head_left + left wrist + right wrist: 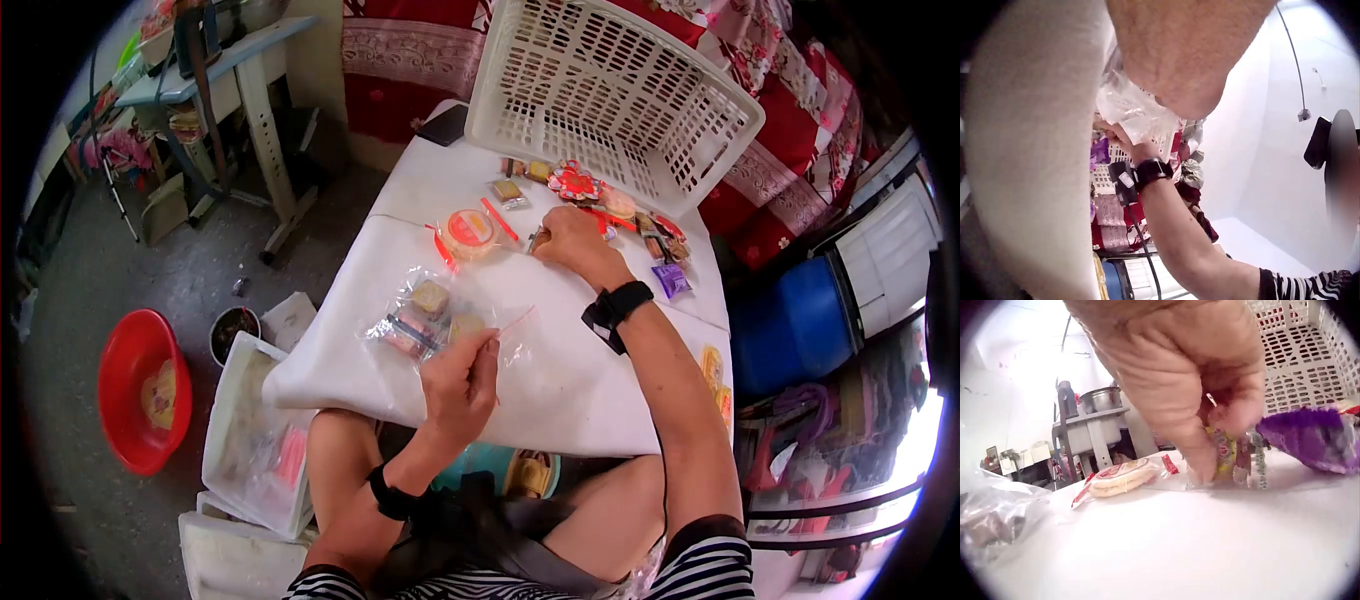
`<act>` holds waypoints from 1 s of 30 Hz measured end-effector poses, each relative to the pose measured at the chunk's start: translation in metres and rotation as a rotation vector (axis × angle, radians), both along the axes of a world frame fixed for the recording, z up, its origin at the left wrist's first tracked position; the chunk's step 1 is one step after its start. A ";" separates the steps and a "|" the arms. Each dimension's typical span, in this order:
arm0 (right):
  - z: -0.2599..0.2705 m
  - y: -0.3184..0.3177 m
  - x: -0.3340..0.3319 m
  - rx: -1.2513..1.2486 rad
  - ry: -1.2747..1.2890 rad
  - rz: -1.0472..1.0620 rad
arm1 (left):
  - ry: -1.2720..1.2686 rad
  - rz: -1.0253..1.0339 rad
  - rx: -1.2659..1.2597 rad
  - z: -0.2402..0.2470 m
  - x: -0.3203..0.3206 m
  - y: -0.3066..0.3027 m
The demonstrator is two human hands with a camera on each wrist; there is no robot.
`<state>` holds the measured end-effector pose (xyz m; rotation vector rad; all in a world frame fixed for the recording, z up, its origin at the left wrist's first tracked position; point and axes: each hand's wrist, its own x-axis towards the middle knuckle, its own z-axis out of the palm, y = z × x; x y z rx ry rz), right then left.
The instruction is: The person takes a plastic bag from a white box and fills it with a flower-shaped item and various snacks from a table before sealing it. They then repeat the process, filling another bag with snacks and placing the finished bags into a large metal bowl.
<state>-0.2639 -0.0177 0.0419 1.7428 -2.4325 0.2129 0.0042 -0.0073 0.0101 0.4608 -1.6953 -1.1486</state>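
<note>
Clear plastic bag (381, 328) w/ small pkts (430, 299) inside lies on the counter (590, 385), mostly beyond & left of L grip (461, 385), which pinches its edge. R grip (581, 245), farther fwd & right, pinches a small yellow pkt (1225, 453). Round biscuit pkt (471, 231) sits just left of R grip, purple pkt (672, 280) to its right. Other snack pkts (617, 204) bunch beyond & right of R grip, white crate (610, 95) past them.

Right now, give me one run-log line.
left hand: pinching clear plastic bag of wrapped snacks | right hand: pinching small yellow-printed packet | round red-ended packet: left of right hand | white perforated plastic basket: beyond right hand
</note>
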 end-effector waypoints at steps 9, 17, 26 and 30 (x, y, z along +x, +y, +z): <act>0.062 0.102 0.116 -0.253 -1.314 -0.208 | 0.061 0.022 0.010 -0.002 -0.001 -0.003; 0.009 0.104 0.151 -0.307 -1.285 -0.216 | -0.008 -0.034 -0.395 -0.004 -0.001 0.013; -0.009 0.100 0.168 -0.504 -1.819 -0.248 | -0.018 -0.025 -0.446 -0.004 -0.001 0.016; -0.048 0.102 0.168 -0.494 -1.573 -0.112 | 0.030 0.017 -0.450 -0.002 0.001 0.013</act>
